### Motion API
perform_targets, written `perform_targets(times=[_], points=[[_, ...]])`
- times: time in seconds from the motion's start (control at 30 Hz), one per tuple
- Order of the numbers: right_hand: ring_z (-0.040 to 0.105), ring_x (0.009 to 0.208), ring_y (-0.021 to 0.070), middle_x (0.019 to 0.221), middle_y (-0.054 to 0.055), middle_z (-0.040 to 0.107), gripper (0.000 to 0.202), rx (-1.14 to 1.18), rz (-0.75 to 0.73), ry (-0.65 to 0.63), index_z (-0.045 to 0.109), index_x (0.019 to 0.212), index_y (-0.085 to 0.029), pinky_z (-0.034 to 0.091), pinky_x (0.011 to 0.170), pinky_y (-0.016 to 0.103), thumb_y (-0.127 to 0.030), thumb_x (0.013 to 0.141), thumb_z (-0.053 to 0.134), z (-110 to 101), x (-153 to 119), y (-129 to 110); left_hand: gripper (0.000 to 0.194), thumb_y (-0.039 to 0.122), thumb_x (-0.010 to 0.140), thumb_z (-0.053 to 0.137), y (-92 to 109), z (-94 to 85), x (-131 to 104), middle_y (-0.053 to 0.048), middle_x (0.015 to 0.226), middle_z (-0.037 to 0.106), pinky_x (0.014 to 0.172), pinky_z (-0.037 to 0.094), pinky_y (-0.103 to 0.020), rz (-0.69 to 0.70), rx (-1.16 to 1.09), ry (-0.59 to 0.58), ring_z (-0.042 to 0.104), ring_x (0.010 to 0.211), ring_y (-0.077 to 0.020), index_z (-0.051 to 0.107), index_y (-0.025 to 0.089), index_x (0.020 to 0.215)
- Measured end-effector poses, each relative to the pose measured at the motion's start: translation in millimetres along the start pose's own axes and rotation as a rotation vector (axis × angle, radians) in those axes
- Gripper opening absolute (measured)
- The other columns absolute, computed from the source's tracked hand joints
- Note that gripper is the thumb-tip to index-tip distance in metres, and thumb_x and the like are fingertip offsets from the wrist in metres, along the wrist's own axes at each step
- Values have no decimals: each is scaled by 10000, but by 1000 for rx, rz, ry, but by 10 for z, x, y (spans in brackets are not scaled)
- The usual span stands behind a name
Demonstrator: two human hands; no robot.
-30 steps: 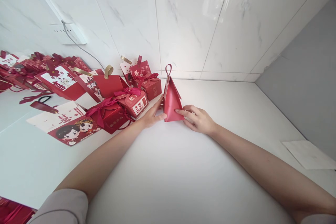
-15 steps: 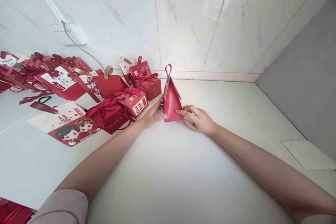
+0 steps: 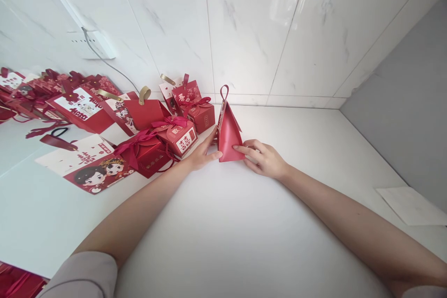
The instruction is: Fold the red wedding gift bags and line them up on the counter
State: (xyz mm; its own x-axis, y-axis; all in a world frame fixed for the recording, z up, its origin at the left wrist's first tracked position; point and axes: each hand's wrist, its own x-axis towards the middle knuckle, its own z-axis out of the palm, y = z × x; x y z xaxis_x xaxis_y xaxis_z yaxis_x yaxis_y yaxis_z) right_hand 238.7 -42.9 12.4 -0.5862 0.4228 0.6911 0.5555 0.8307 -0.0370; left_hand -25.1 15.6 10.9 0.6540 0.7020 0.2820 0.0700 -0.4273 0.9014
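A red gift box (image 3: pixel 229 138) stands upright on the white table, its plain triangular side facing me and a dark red loop handle (image 3: pixel 224 92) at its peak. My left hand (image 3: pixel 204 153) grips its left side, with the thumb at the lower front corner and the fingers partly hidden along the printed face. From the right, my right hand (image 3: pixel 263 158) holds the lower edge. Its index finger presses on the front side near the right corner, while the other fingers curl beside the box. The far face of the box is hidden.
Left of my hands stand small red boxes with ribbon bows (image 3: pixel 178 137) and larger red boxes with gold handles (image 3: pixel 146 112). A flat printed box (image 3: pixel 94 167) lies nearer me. More red packaging (image 3: pixel 38 93) is piled far left. A tiled wall (image 3: pixel 244 32) runs behind; white paper (image 3: pixel 410 205) lies right.
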Motion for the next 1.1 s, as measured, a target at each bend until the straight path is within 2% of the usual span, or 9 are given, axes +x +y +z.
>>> perform_targets(times=[0.33,0.93,1.1], points=[[570,722,147,1068,78,538,547,6,4,0,360,1443,-282,539,652,293,-163,926,494,0,9,-2,934,576,811,641,-18,-10,1,-149,1578,293,1123,349,-511,21,20,-9,441,1340,-373,192,233,1555],[589,748,160,1080,84,544,571,1,6,-12,327,1461,-289,553,681,307,-176,927,492,0,-7,3,914,554,802,660,-34,-14,0,-154,1592,266,1116,367,-505,19,31,16,432,1357,-371,239,227,1544],[612,764,162,1083,85,559,551,6,11,-15,331,1455,-280,562,684,310,-184,934,481,9,-3,1,898,514,781,695,27,-5,-5,-130,1582,303,1125,360,-496,2,2,32,445,1350,-366,287,231,1530]])
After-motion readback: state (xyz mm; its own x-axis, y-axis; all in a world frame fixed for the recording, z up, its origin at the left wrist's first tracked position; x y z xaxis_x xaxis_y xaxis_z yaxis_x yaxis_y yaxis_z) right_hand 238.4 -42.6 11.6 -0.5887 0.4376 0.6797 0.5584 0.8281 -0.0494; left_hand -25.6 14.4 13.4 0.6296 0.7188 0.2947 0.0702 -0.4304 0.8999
